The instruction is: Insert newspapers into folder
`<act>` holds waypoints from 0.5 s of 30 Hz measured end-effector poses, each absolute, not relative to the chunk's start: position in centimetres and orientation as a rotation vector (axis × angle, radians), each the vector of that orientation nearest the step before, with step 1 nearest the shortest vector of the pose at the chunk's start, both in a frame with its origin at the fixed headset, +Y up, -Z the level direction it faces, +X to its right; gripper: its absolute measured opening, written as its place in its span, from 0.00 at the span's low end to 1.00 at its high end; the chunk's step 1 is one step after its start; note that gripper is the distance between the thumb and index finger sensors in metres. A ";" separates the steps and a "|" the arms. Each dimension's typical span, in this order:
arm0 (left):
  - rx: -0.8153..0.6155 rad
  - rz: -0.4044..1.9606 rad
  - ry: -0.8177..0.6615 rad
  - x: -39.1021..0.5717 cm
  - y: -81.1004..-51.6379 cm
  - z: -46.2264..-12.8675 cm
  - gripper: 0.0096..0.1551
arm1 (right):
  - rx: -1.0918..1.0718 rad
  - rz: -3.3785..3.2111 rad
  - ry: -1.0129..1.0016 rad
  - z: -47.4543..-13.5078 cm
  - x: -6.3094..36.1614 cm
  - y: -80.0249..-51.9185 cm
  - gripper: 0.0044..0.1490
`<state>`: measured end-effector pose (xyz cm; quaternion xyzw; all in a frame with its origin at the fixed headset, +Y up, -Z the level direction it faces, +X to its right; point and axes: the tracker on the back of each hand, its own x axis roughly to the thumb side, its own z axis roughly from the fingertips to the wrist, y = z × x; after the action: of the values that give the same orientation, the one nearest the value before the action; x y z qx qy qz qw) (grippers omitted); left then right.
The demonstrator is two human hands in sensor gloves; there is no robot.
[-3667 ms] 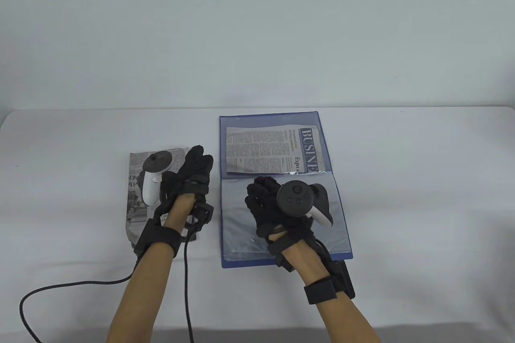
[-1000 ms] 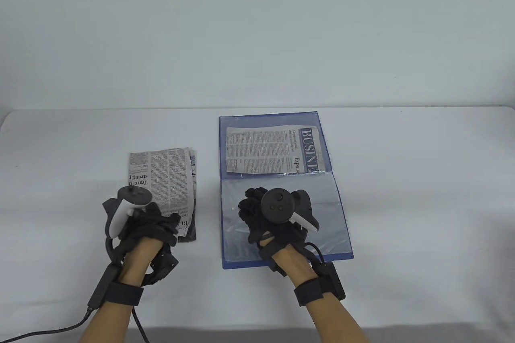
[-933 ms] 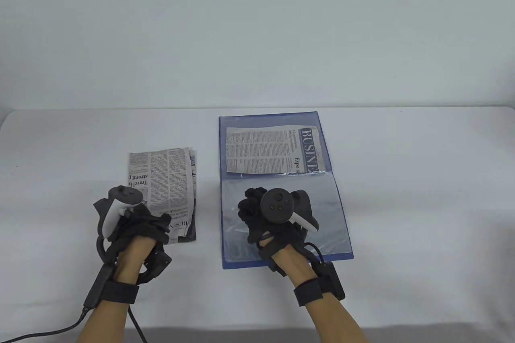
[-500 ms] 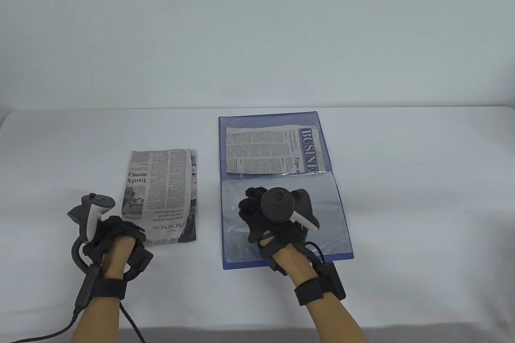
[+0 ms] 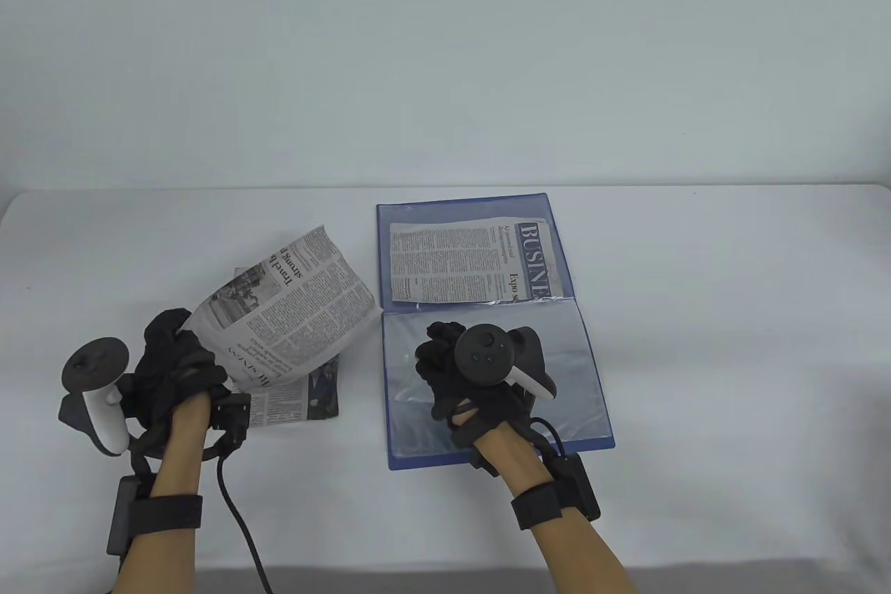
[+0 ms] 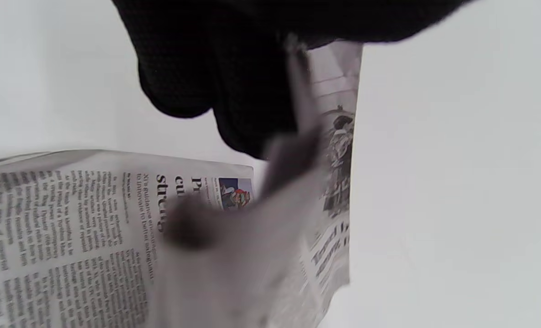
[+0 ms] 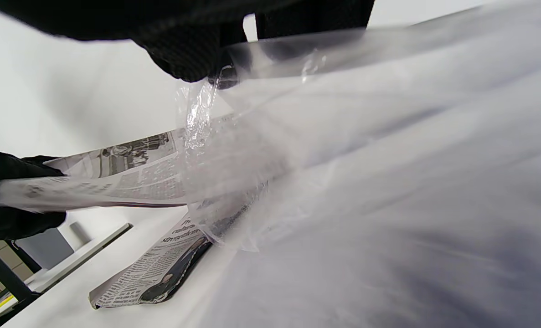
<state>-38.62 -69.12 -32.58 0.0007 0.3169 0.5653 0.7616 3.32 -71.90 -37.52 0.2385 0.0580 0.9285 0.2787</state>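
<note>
White table point(image 5: 696, 343), table view: left hand point(image 5: 170, 371) grips a lifted newspaper sheet point(image 5: 292, 308) beside the open folder point(image 5: 598, 413). Left wrist view: fingers point(image 6: 234, 91) pinch its edge. Right wrist view: right hand point(image 7: 197, 41) pinches the clear sleeve point(image 7: 343, 136) open; a limp sheet may snag or crumple at the mouth.

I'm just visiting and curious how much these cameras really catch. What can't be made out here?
- Table view: the left hand hides where its fingers meet the lifted newspaper sheet.
- Table view: that sheet covers most of the newspaper stack.
- Left wrist view: the lifted sheet is blurred.
- Table view: the right hand and tracker hide its grip on the clear sleeve.
</note>
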 end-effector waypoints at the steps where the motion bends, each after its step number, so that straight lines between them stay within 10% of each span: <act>1: -0.011 1.242 0.694 -38.9 -68.9 -32.5 0.24 | 0.639 2.491 0.155 -37.5 3.3 -71.9 0.21; 15: -0.277 1.352 0.685 -40.5 -69.4 -32.1 0.24 | 0.632 2.484 0.158 -37.6 3.4 -71.9 0.21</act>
<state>-40.46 -69.38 -32.13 -0.1251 0.3097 0.6109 0.7178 3.35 -71.88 -37.57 0.2359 0.0589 0.9279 0.2828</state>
